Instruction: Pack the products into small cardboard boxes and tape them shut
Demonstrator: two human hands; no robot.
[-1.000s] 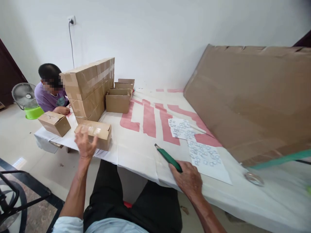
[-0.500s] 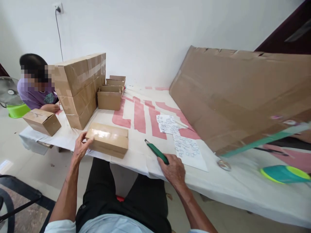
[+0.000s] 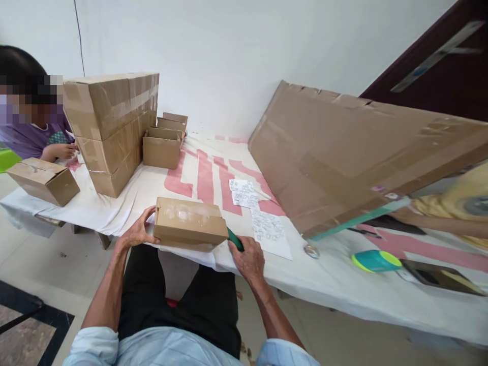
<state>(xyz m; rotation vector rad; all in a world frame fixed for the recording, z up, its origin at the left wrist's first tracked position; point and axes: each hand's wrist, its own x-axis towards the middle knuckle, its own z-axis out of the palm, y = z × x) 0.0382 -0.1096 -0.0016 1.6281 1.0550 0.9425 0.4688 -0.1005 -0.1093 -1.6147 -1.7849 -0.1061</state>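
Observation:
A closed cardboard box [image 3: 190, 221] with clear tape along its top is at the table's front edge, in front of me. My left hand [image 3: 139, 230] grips its left end, thumb at the lower front and fingers at the upper corner. In my right hand [image 3: 247, 256] is a green-handled box cutter [image 3: 235, 240], close by the box's right end. The front part of the cutter is hidden behind the box.
Stacked taped boxes [image 3: 114, 127] and open boxes [image 3: 162, 150] stand on the left, near another person in purple. A large cardboard panel [image 3: 343, 157] leans at right. Written papers [image 3: 270, 234], a tape roll [image 3: 311, 251] and a phone [image 3: 442, 277] lie on the cloth.
The box has moved right toward my right hand, gripped by my left. The box cutter is now by its right end, its tip out of sight. The view has shifted right.

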